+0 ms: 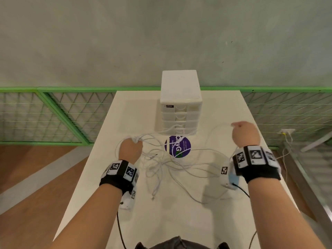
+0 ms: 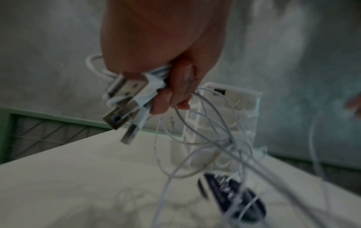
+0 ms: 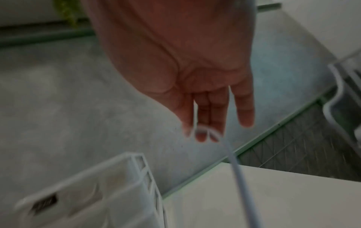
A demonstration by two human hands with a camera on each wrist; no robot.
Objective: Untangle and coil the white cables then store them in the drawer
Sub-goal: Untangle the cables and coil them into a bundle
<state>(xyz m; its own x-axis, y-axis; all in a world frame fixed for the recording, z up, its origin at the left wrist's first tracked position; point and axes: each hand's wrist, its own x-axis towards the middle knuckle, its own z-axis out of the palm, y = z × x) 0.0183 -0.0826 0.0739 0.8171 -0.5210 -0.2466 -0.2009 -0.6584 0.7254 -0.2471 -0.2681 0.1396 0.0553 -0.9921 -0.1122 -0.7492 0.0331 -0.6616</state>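
A tangle of thin white cables [image 1: 161, 164] lies spread over the white table [image 1: 179, 218] in front of the white drawer unit [image 1: 180, 105], whose drawers look closed. My left hand [image 1: 133, 141] is held above the table left of the unit. It grips a bundle of cables with USB plugs [image 2: 126, 98], and loose loops hang from my left hand [image 2: 170, 104]. My right hand [image 1: 237, 125] is raised at the right. There my right hand [image 3: 197, 132] pinches a single white cable [image 3: 240, 177] at the fingertips, and it trails down to the table.
A round purple sticker [image 1: 177, 146] sits on the table just before the drawer unit [image 3: 87, 192]. A green wire-mesh fence [image 1: 53, 112] runs behind the table. A wall socket with leads [image 1: 287, 131] is at the right. Wooden floor lies to the left.
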